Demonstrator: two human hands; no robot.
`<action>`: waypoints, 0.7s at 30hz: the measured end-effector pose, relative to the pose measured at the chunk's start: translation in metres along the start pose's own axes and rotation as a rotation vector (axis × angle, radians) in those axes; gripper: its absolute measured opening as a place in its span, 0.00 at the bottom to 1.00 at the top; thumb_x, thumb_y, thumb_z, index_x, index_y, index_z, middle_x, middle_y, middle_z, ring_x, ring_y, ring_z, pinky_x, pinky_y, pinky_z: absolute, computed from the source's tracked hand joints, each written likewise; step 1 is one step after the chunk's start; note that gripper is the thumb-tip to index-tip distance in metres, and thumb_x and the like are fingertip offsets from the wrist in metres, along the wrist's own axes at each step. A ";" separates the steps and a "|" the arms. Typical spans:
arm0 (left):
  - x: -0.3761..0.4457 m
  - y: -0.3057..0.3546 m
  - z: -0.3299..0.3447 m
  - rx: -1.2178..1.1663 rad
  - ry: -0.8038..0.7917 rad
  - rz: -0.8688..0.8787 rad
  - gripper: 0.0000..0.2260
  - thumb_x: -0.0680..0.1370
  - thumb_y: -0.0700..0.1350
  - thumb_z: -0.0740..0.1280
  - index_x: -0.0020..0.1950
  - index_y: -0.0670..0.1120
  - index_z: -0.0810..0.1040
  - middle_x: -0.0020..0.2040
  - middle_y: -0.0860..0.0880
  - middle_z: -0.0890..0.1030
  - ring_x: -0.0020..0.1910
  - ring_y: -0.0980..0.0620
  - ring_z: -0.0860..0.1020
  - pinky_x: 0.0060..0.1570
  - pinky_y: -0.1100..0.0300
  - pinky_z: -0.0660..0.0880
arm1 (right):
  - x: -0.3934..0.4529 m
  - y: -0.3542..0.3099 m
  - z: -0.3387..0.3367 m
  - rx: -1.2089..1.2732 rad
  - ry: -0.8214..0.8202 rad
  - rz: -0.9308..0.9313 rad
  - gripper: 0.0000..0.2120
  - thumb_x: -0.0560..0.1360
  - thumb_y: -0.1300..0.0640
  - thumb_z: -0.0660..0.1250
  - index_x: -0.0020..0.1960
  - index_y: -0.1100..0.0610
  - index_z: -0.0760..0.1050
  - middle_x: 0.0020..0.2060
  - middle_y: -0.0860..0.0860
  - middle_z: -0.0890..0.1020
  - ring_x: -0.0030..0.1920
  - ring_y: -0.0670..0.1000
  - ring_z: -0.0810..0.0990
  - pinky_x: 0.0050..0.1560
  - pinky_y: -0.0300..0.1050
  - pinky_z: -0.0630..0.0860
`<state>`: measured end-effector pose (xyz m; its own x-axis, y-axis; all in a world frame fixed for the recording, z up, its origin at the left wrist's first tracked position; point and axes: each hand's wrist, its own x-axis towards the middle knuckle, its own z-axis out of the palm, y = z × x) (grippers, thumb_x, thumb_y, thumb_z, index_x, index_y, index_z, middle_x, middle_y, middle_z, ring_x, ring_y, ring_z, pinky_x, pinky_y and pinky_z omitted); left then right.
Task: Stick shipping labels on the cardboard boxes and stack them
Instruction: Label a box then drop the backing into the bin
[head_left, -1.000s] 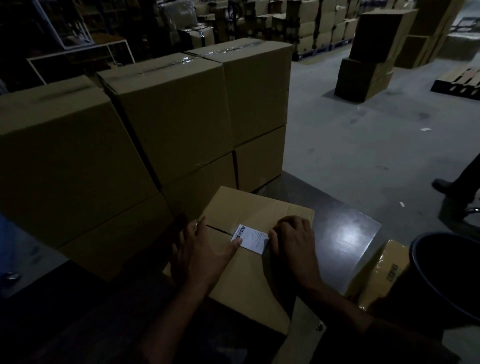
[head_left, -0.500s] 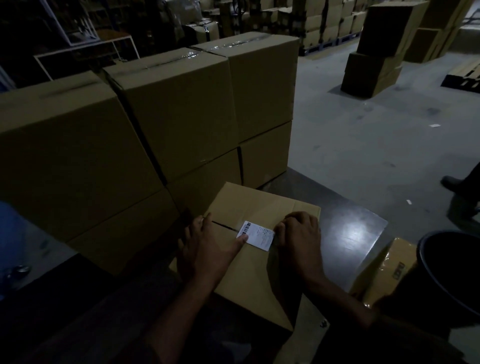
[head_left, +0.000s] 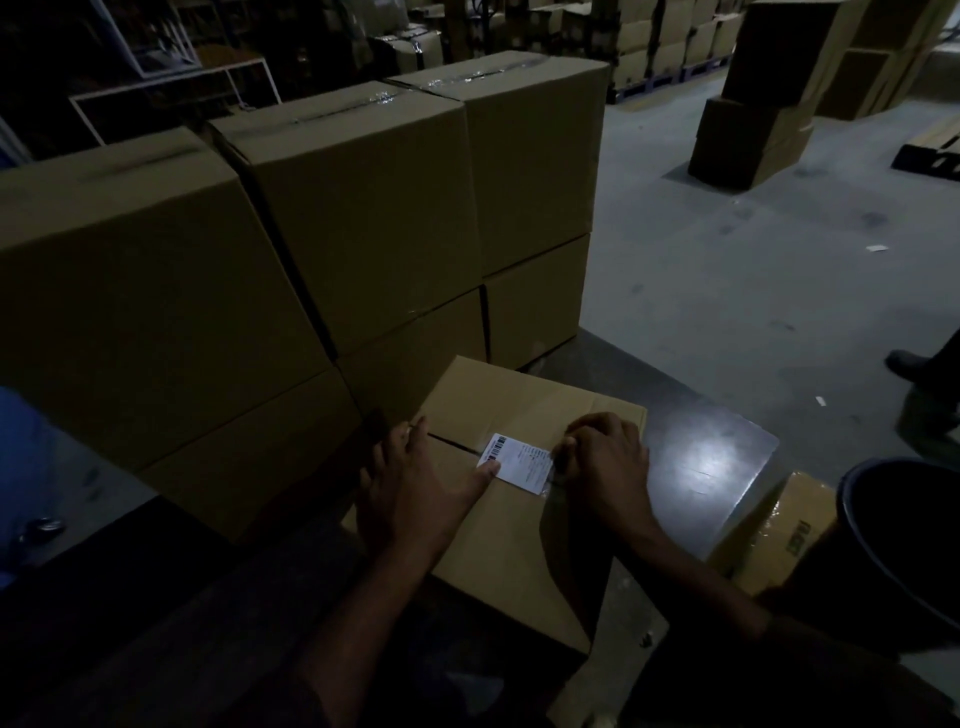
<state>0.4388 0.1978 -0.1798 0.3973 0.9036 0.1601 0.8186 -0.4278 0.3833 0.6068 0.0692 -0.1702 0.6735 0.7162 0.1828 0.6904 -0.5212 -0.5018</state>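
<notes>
Dimly: left hand (head_left: 415, 493) flat, thumb on label (head_left: 519, 462) | right hand (head_left: 608, 462) curled at label edge, grip unclear

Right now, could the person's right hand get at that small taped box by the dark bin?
Probably yes. The right hand rests at the label, and only bare dark tabletop lies between it and the small taped box.

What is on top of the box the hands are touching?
A white shipping label lies on the cardboard box, across its flap seam. The left hand rests flat, thumb on the label; the right hand covers its other edge, so that edge is hidden.
</notes>
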 end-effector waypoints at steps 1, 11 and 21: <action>0.000 -0.001 0.000 0.002 0.003 0.002 0.52 0.66 0.83 0.61 0.82 0.53 0.62 0.79 0.50 0.65 0.76 0.46 0.65 0.74 0.44 0.61 | 0.000 0.001 0.000 0.021 0.010 -0.001 0.12 0.83 0.54 0.60 0.50 0.56 0.82 0.61 0.54 0.77 0.65 0.56 0.69 0.60 0.47 0.60; -0.001 0.000 0.001 -0.007 0.009 0.006 0.53 0.66 0.83 0.61 0.82 0.52 0.62 0.80 0.49 0.65 0.77 0.45 0.65 0.74 0.45 0.60 | -0.005 -0.012 0.002 -0.061 0.041 0.064 0.11 0.81 0.53 0.63 0.55 0.56 0.81 0.63 0.53 0.75 0.65 0.56 0.67 0.60 0.51 0.62; 0.001 0.003 0.000 0.014 -0.008 -0.010 0.52 0.66 0.83 0.62 0.81 0.52 0.63 0.80 0.49 0.65 0.77 0.45 0.65 0.74 0.44 0.60 | -0.002 -0.007 -0.005 -0.061 -0.040 0.036 0.09 0.78 0.54 0.68 0.56 0.56 0.81 0.65 0.55 0.75 0.67 0.57 0.67 0.63 0.50 0.63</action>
<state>0.4415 0.1979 -0.1785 0.3921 0.9077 0.1494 0.8283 -0.4190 0.3719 0.6016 0.0692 -0.1624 0.6879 0.7139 0.1308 0.6815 -0.5734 -0.4548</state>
